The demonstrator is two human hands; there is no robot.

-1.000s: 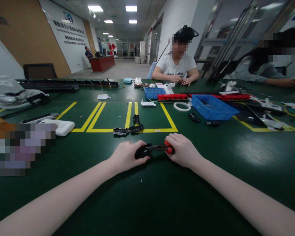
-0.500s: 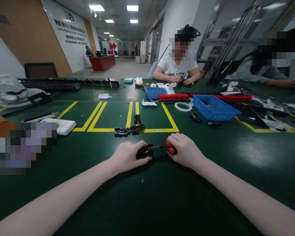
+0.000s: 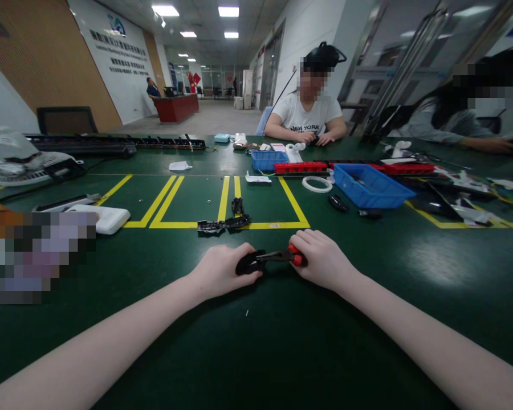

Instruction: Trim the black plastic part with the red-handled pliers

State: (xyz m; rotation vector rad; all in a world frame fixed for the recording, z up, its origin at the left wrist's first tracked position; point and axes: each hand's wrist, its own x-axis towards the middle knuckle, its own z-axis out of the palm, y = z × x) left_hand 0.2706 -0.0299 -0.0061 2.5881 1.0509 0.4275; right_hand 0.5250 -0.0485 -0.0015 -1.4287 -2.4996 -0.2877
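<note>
My left hand (image 3: 229,266) is closed around a rounded black plastic piece (image 3: 247,263), perhaps a shell; its exact kind is unclear. My right hand (image 3: 322,261) grips the red handles of a pair of pliers (image 3: 279,257). The plier jaws point left and meet the right end of the black piece; whether they pinch it is too small to tell. Just beyond my hands, several black plastic parts (image 3: 238,222) lie on the yellow tape line. A tiny light sliver (image 3: 247,313) rests on the green table (image 3: 256,359) nearer to me.
Toward the right stand a large blue bin (image 3: 370,188) and a small blue bin (image 3: 268,160). A tape roll (image 3: 317,184) and a black piece (image 3: 338,203) lie nearby. At left is a white box-like object (image 3: 111,220). A person (image 3: 310,114) sits across the table.
The camera view has shifted slightly. Both hands keep their hold on the black piece and the pliers, with almost no visible movement.
</note>
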